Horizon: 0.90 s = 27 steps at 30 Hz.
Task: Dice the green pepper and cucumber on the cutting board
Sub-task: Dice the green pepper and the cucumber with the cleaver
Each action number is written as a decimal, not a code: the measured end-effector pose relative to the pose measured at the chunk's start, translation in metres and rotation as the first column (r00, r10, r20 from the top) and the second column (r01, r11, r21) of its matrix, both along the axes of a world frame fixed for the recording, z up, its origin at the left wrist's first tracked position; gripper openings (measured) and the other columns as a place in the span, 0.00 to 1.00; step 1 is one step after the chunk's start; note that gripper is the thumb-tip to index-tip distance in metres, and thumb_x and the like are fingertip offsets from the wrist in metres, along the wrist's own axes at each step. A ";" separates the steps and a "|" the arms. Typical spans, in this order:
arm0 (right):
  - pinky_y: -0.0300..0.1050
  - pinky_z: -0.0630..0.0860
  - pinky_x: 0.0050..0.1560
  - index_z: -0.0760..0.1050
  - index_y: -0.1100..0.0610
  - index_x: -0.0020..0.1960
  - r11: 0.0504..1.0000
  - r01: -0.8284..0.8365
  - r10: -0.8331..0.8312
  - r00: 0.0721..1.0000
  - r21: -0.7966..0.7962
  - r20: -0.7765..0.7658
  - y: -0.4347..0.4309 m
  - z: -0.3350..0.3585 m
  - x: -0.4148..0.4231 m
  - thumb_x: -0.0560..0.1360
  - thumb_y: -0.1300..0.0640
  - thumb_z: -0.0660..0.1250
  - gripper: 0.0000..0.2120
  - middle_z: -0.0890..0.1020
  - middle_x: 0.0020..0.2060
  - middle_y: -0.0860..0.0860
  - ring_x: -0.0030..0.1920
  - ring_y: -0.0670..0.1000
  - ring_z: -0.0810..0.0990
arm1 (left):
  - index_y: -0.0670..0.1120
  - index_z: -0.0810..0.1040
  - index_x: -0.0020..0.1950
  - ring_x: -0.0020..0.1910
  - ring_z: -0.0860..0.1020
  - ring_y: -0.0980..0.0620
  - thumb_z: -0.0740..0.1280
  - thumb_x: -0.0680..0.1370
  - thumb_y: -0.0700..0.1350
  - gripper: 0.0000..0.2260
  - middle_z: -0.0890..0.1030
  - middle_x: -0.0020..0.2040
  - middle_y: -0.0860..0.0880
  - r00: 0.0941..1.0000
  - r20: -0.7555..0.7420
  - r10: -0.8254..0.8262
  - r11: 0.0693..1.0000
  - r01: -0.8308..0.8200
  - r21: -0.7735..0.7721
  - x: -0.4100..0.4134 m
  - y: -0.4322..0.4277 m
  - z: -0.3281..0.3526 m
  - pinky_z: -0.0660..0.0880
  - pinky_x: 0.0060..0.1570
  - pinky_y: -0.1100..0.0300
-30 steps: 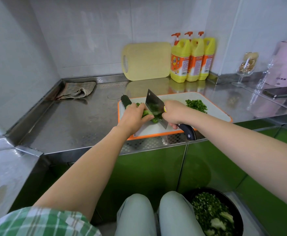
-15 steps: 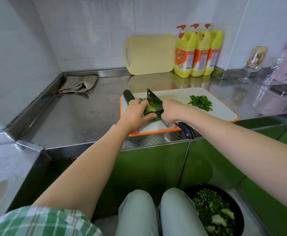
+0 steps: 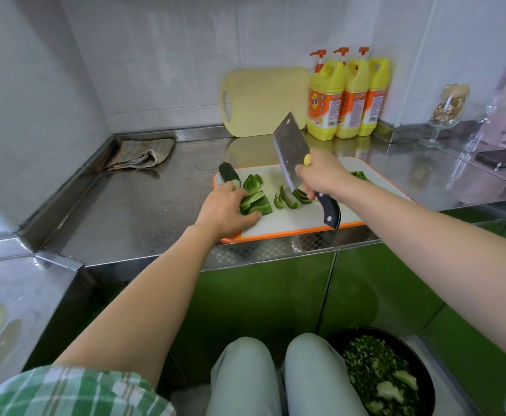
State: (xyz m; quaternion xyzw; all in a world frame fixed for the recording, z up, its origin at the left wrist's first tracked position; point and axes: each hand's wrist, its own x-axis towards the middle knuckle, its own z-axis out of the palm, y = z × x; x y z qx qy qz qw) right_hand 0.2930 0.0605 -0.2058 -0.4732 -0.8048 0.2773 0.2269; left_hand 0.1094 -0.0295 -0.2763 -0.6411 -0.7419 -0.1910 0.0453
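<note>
A white cutting board with an orange rim [image 3: 290, 232] lies on the steel counter. My left hand [image 3: 223, 207] holds a stack of green pepper pieces [image 3: 256, 202] down on the board, fingers curled over them. A dark cucumber [image 3: 229, 175] lies at the board's far left corner, just beyond that hand. My right hand [image 3: 320, 175] grips the black handle of a cleaver [image 3: 289, 145], whose blade is lifted and tilted up over the board. Cut pepper strips [image 3: 287, 199] lie under the blade. Diced green bits [image 3: 361, 175] sit behind my right wrist.
A pale yellow board [image 3: 263, 100] leans on the back wall beside three yellow detergent bottles [image 3: 347, 97]. A folded cloth [image 3: 140, 154] lies at the back left. A glass [image 3: 446, 112] and a phone [image 3: 503, 157] are at right. A black bowl of chopped greens [image 3: 380, 376] sits on the floor.
The cleaver has come up off the pepper and swung right, blade now raised. Cut strips lie free on the board. My left hand stays on the pepper stack.
</note>
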 end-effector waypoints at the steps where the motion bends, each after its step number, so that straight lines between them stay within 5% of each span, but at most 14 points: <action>1: 0.42 0.70 0.29 0.67 0.63 0.52 1.000 0.015 -0.015 0.999 0.003 -0.041 0.005 0.002 0.004 0.80 0.61 0.56 0.05 0.78 0.31 0.59 0.25 0.53 0.75 | 0.44 0.75 0.65 0.57 0.72 0.46 0.67 0.75 0.59 0.25 0.75 0.55 0.45 1.000 -0.012 0.011 1.000 -0.011 -0.005 -0.001 0.001 0.000 0.70 0.56 0.54; 8: 0.42 0.69 0.31 0.64 0.57 0.56 0.990 0.067 -0.077 0.994 -0.125 -0.078 0.019 -0.019 0.032 0.81 0.59 0.57 0.05 0.77 0.27 0.57 0.26 0.53 0.73 | 0.42 0.75 0.51 0.45 0.73 0.47 0.63 0.79 0.58 0.18 0.74 0.44 0.47 0.963 0.268 0.015 0.984 -0.061 0.165 0.028 0.018 0.008 0.64 0.39 0.56; 12: 0.41 0.68 0.31 0.71 0.62 0.46 0.991 0.054 -0.065 0.994 -0.125 -0.083 0.016 -0.023 0.040 0.80 0.61 0.56 0.08 0.77 0.28 0.59 0.26 0.52 0.73 | 0.42 0.71 0.56 0.48 0.77 0.45 0.59 0.81 0.57 0.18 0.80 0.49 0.46 0.780 0.618 -0.095 0.993 0.029 0.117 0.056 0.030 0.014 0.73 0.50 0.50; 15: 0.40 0.68 0.29 0.71 0.61 0.37 0.992 0.041 -0.051 0.995 -0.117 -0.081 0.011 -0.022 0.044 0.79 0.62 0.57 0.13 0.77 0.31 0.62 0.25 0.52 0.73 | 0.42 0.70 0.54 0.45 0.78 0.45 0.58 0.81 0.57 0.18 0.81 0.48 0.46 0.788 0.607 -0.104 0.994 0.066 0.085 0.061 0.034 0.008 0.74 0.53 0.47; 27: 0.42 0.69 0.31 0.72 0.63 0.39 0.989 0.034 -0.044 0.997 -0.146 -0.069 0.010 -0.022 0.047 0.80 0.61 0.57 0.13 0.79 0.33 0.63 0.27 0.52 0.74 | 0.44 0.69 0.55 0.43 0.78 0.42 0.59 0.80 0.58 0.17 0.81 0.45 0.41 0.852 0.512 -0.115 0.993 0.102 0.053 0.055 0.032 0.004 0.74 0.50 0.44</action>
